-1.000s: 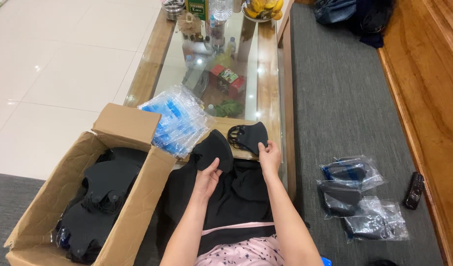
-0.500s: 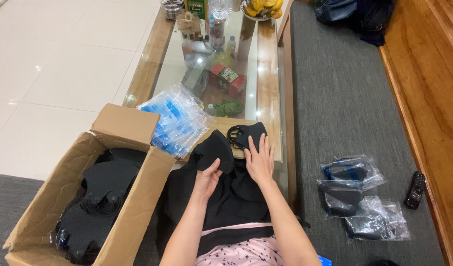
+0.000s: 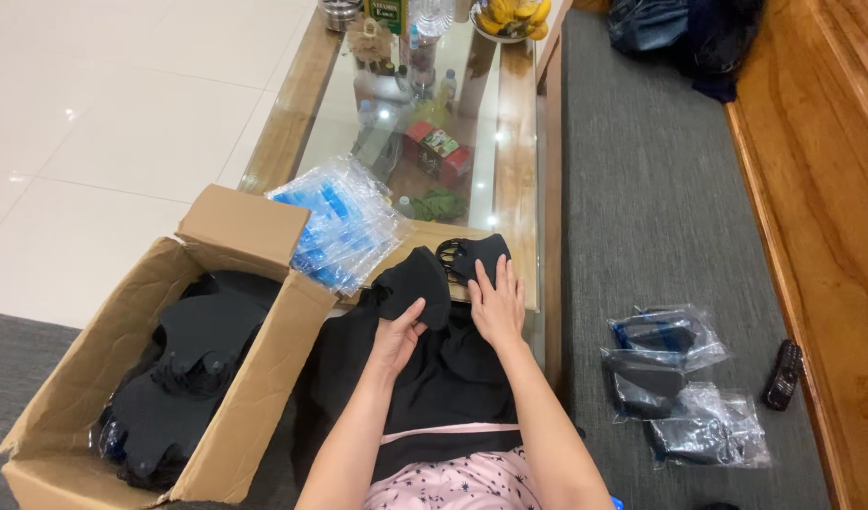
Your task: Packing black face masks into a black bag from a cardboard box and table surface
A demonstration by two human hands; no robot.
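The left hand [image 3: 396, 338] grasps a black mask [image 3: 415, 283] on the lap, its point toward the desk [image 3: 519, 142]. The right hand [image 3: 497, 304] lies flat, released, on a second mask [image 3: 476, 257], partly hidden.

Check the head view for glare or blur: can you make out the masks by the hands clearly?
Head view: sharp overall, evenly lit; small glare spots on the glass table and floor tiles. The black masks under the left hand and right hand merge with the black cloth, so edges are hard to separate.
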